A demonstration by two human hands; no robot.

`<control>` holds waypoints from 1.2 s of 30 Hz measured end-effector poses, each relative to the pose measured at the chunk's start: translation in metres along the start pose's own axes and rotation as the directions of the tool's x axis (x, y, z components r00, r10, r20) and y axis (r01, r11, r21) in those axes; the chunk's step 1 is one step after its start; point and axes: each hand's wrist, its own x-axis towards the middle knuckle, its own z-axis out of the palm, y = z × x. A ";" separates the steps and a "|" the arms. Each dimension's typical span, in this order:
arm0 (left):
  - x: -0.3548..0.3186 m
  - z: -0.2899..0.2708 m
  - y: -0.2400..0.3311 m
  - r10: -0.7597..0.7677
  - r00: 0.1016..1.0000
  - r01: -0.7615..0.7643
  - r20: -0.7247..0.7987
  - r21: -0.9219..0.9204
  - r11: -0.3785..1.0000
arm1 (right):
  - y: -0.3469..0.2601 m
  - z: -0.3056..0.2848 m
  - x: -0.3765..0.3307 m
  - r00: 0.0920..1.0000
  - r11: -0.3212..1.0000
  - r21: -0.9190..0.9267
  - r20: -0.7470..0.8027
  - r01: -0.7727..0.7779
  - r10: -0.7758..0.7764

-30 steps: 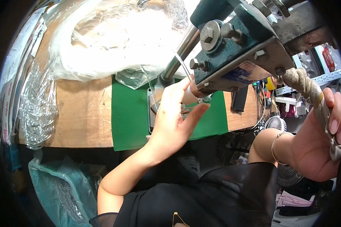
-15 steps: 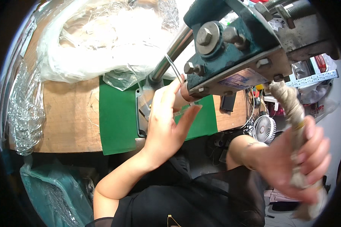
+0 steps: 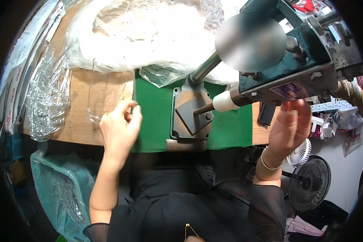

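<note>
My left hand [image 3: 119,131] is closed at the fingertips on a thin bent wire [image 3: 134,84], above the wooden tabletop left of the green mat. A hand press stands in front of me, with a dark green head [image 3: 306,50], a steel column [image 3: 205,68] and a base plate [image 3: 177,129]. A white sleeve [image 3: 224,101] surrounds its rod, whose tip points at a dark square block [image 3: 192,115] on the base. My right hand [image 3: 288,129] is beneath the press head, fingers loosely bent, nothing visible in it; its fingertips are partly hidden. The cloth-wrapped handle [image 3: 351,93] is apart from it.
The green mat [image 3: 230,129] lies under the press. Clear plastic bags [image 3: 149,52] of wires fill the back; a bundle of shiny wires [image 3: 48,97] lies at left. A phone [image 3: 266,113] rests on the right. Below are a teal bag [image 3: 52,181] and a black fan [image 3: 309,183].
My left hand has moved left, away from the press rod, with the wire. My right hand has let go of the wrapped handle, which has swung up and back. The view has shifted.
</note>
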 end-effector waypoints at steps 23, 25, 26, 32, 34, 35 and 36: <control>0.255 0.056 -0.062 0.355 0.932 -0.305 0.074 0.691 0.656 | 0.035 -0.008 -0.062 0.793 0.805 -0.232 0.168 -0.546 0.586; 0.250 0.033 -0.076 0.262 0.947 -0.308 0.188 0.761 0.570 | 0.037 -0.004 -0.063 0.737 0.784 -0.290 0.275 -0.549 0.618; 0.252 0.031 -0.077 0.208 0.941 -0.338 0.267 0.755 0.562 | 0.044 -0.008 -0.068 0.708 0.741 -0.243 0.222 -0.626 0.671; 0.234 -0.044 -0.033 0.507 0.838 -0.539 0.204 0.460 0.705 | 0.056 -0.022 -0.076 0.556 0.575 -0.286 0.152 -0.767 0.817; 0.201 -0.062 -0.007 0.567 0.787 -0.612 0.242 0.420 0.670 | 0.054 -0.016 -0.072 0.575 0.573 -0.423 0.139 -0.702 0.806; 0.185 -0.062 -0.004 0.551 0.811 -0.584 0.198 0.219 0.782 | 0.067 -0.016 -0.076 0.669 0.625 -0.610 0.199 -0.487 0.716; 0.169 -0.060 -0.001 0.525 0.836 -0.532 0.159 0.001 0.847 | 0.085 -0.018 -0.086 0.731 0.620 -0.749 0.286 -0.233 0.620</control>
